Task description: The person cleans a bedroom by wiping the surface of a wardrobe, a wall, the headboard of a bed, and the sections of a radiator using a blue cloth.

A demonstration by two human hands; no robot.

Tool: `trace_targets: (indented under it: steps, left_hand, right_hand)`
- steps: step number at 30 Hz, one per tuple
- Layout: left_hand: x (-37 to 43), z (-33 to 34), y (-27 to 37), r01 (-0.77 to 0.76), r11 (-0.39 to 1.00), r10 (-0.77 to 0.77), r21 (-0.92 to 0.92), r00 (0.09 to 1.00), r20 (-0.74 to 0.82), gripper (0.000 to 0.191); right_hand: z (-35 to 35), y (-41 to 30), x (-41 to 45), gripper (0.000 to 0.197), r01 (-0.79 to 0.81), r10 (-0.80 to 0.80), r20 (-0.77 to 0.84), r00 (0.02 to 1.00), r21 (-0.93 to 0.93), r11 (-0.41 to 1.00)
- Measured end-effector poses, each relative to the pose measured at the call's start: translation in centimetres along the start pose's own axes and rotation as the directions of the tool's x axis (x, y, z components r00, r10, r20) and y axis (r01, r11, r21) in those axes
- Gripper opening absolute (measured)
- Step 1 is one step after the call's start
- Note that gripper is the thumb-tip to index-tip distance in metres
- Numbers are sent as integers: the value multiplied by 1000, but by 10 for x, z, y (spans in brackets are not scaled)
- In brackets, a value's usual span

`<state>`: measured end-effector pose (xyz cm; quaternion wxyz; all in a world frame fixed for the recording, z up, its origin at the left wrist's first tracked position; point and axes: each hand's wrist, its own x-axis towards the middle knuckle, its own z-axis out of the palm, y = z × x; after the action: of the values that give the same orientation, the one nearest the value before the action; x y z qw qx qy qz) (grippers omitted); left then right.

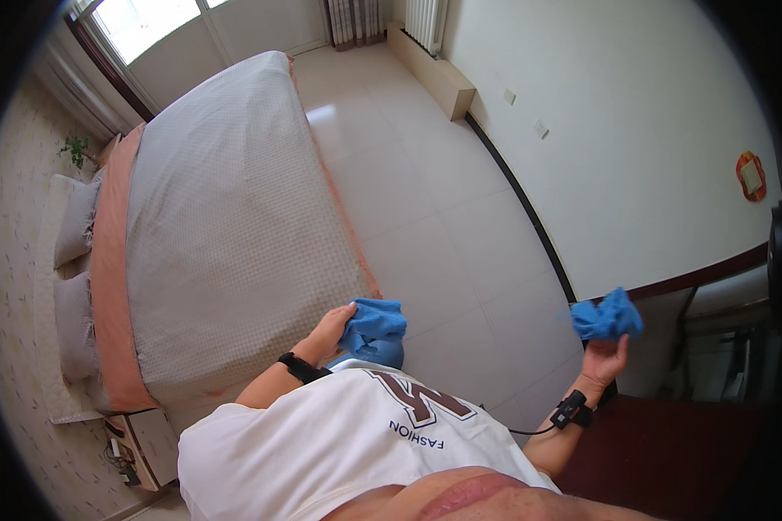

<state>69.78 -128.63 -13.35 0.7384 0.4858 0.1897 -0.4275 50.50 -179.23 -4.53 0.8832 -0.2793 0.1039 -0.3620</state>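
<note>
My left hand (331, 329) grips a crumpled blue cloth (375, 320), its thumb on the cloth's upper left edge. This cloth hangs in front of my body, close to the near corner of the bed (234, 215). On the right, my right hand (605, 361) has another blue cloth (607, 317) bunched at its fingers, beside the dark glossy surface (658, 345) along the wall. Both wrists wear black straps. The fingers behind each cloth are mostly hidden.
A tiled floor (423, 208) runs between the bed and the white wall (599, 130). The nightstand (148, 449) stands at lower left. Dark red furniture (658, 456) is at lower right. A boxed ledge (430, 75) lies below the radiator (425, 25).
</note>
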Motion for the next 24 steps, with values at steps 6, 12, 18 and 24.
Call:
trace_targets:
  steps: [6,12,18,24]
  left_hand:
    - [100,30,34,-11,985,27,172,995,-92,33]
    - [204,112,97,-55,993,58,106,998,-26,37]
    - [268,117,161,-75,928,94,365,995,-35,43]
    - [292,110,197,-25,998,42,61,954,-298,37]
  right_hand:
    - [-11,11,116,33,24,-44,136,990,142,990]
    - [27,33,220,30,-63,33,-147,989,-200,978]
    - [-43,89,258,25,-301,185,-386,904,-267,916]
    - [-116,161,347,20,-672,663,-108,741,-100,734]
